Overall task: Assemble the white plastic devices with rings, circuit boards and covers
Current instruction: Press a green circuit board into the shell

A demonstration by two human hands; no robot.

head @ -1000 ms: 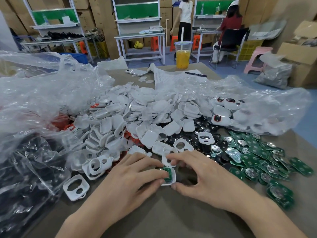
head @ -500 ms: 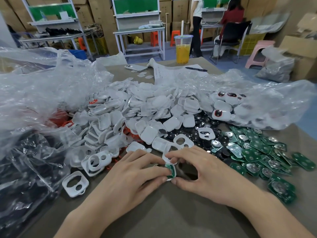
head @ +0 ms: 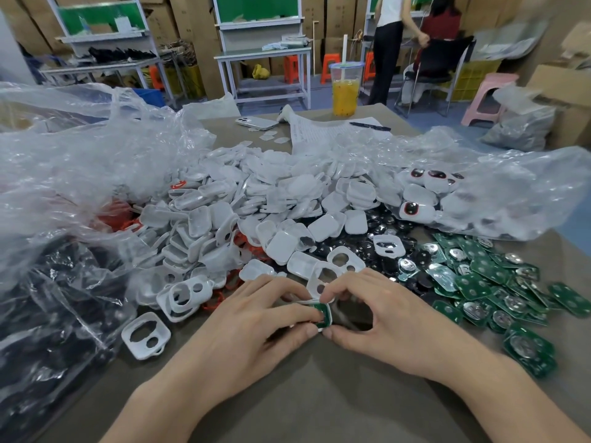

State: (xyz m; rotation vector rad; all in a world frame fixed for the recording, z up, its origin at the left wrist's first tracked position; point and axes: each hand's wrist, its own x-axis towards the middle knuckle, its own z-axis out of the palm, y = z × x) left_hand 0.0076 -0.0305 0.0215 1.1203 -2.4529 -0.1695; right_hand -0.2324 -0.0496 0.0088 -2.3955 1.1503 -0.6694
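Note:
Both hands meet at the table's front middle around one white plastic device [head: 325, 317] with a green circuit board showing inside it. My left hand [head: 256, 318] grips its left side with thumb and fingertips. My right hand [head: 377, 311] pinches its right edge between forefinger and thumb. A big heap of white covers [head: 287, 206] lies behind the hands. White frames with two holes [head: 145, 334] lie at the front left. Green circuit boards [head: 499, 282] spread over the right. Black round parts [head: 393, 231] lie between the heap and the boards.
Crumpled clear plastic bags [head: 80, 174] cover the left side, and another bag [head: 499, 193] with finished devices sits at the right. A cup of orange drink [head: 344, 91], a phone [head: 256, 122], paper and a pen stand at the far edge. People work at benches beyond.
Both hands stay on the same device with small finger shifts. The camera view tilted slightly downward, so the heap appears higher in the frame.

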